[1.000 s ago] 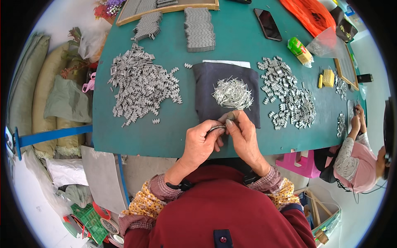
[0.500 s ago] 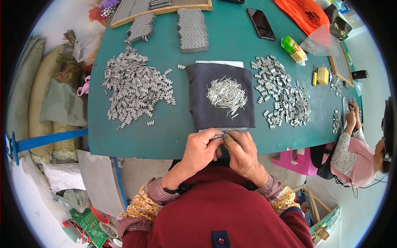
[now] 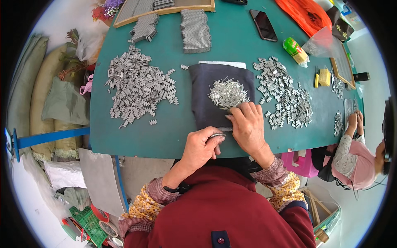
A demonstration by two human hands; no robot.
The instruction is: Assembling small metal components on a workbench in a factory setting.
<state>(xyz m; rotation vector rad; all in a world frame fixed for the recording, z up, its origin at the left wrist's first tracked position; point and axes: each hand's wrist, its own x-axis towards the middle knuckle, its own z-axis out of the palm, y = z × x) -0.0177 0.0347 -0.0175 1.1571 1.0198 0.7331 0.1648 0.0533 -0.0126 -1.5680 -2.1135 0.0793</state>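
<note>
Pinching a metal piece, left hand; right hand fingers curled at pin pile.

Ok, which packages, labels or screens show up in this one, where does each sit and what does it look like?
Phone: far side of the green table, flat, dark rectangle, screen off.
Small packet: right of the phone, oblong, yellow-green with a red patch.
Clear plastic bag: beside the packet, crumpled, see-through.
Orange bag: far right edge, crumpled, bright orange.
Yellow block: right side, small, squarish.

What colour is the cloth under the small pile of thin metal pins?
Dark grey cloth, seen clearly in the head view.
</note>
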